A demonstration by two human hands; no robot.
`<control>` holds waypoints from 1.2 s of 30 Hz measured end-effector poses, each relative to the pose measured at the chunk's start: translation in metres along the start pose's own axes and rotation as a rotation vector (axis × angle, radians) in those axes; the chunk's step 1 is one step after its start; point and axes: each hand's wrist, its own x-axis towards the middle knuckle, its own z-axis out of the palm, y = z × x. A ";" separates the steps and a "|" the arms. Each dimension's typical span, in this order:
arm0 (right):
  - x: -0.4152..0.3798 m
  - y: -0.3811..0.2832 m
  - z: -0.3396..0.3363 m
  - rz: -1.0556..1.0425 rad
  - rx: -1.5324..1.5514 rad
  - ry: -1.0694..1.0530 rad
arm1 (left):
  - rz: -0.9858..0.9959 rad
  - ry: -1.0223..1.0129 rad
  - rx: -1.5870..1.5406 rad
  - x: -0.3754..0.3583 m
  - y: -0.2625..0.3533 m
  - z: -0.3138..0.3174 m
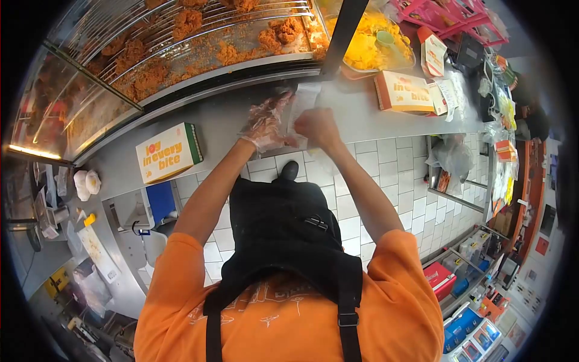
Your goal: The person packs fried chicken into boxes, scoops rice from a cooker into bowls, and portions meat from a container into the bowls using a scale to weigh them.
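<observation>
Fingers of the left hand (266, 123) are loosely apart inside a clear plastic glove (274, 142), pointing forward and slightly to the right. Fingers of the right hand (318, 127) are curled together into a fist; whether they are clamped on anything, I cannot tell, as the area is blurred. The 2 hands are near each other at the edge of a stainless-steel counter (356, 120), with the glove on the left hand and a white paper slip (306, 96) lying between and just ahead of them. Both forearms are bare, stretching forward from orange sleeves and angling inward, so that the wrists converge in front of a black apron (280, 223).

To the left on the counter is 1 carton (167, 152) reading "joy in every bite"; a matching box (407, 92) is to the right. Beyond the hands, pieces of fried chicken (187, 23) sit in a display case, beside a tray of yellow food (368, 51).
</observation>
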 end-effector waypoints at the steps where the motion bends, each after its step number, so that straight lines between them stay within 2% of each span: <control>1: -0.002 0.003 -0.006 0.002 -0.003 0.003 | 0.004 0.001 -0.001 -0.002 0.004 -0.003; 3: -0.005 0.013 -0.029 0.164 -0.135 0.026 | -0.055 -0.029 0.049 -0.005 0.012 -0.010; 4: -0.006 0.012 -0.034 0.155 -0.142 0.031 | -0.053 -0.018 0.049 -0.004 0.014 -0.012; 6: -0.013 0.008 -0.041 0.311 0.137 0.214 | -0.045 -0.078 0.033 -0.003 0.017 -0.016; 7: -0.012 0.005 -0.031 0.308 0.133 0.211 | -0.046 -0.074 0.029 -0.005 0.016 -0.010; 9: -0.006 0.000 0.004 0.048 -0.280 0.626 | 0.004 0.032 0.040 -0.009 0.010 0.003; 10: -0.007 0.000 0.010 0.029 -0.265 0.627 | -0.011 0.045 0.053 -0.020 0.016 -0.004; 12: -0.010 0.001 0.020 0.161 -0.231 0.531 | 0.033 0.138 -0.037 -0.061 0.028 -0.020; 14: -0.016 0.026 0.029 0.043 -0.256 0.543 | 0.082 0.255 0.228 -0.125 0.009 -0.054; 16: -0.037 0.019 0.015 0.239 0.058 0.460 | -0.143 0.296 0.134 -0.183 -0.038 -0.105; 18: -0.059 0.000 -0.006 0.299 0.115 0.379 | -0.509 0.091 0.485 -0.221 -0.055 -0.150; 19: -0.066 -0.014 -0.009 0.293 0.119 0.365 | -0.525 0.090 0.484 -0.228 -0.068 -0.154; 21: -0.073 -0.038 -0.016 0.236 -0.037 0.144 | -0.285 0.098 0.570 -0.228 -0.103 -0.152; 22: -0.069 -0.063 -0.014 0.214 -0.084 0.102 | -0.273 0.101 0.566 -0.230 -0.118 -0.147; 24: -0.061 -0.094 -0.006 0.213 0.041 -0.175 | -0.113 0.274 0.330 -0.220 -0.136 -0.128; 25: -0.059 -0.098 0.011 0.018 0.035 -0.163 | -0.052 0.321 0.313 -0.213 -0.137 -0.121; 27: -0.043 -0.127 0.038 0.069 0.372 -0.286 | 0.015 0.342 0.283 -0.200 -0.112 -0.107; 28: -0.042 -0.127 0.055 0.184 0.430 -0.348 | 0.005 0.324 0.284 -0.193 -0.094 -0.105; 30: -0.051 -0.117 0.076 0.101 0.278 -0.081 | 0.116 0.268 0.186 -0.183 -0.067 -0.096; 32: -0.057 -0.124 0.048 0.274 0.325 -0.177 | 0.169 0.207 0.103 -0.166 -0.048 -0.084; 33: -0.067 -0.123 0.033 0.391 0.522 -0.117 | 0.198 0.199 0.102 -0.155 -0.041 -0.076; 36: -0.090 -0.068 0.033 0.378 0.347 0.013 | 0.236 0.204 0.089 -0.118 -0.004 -0.057</control>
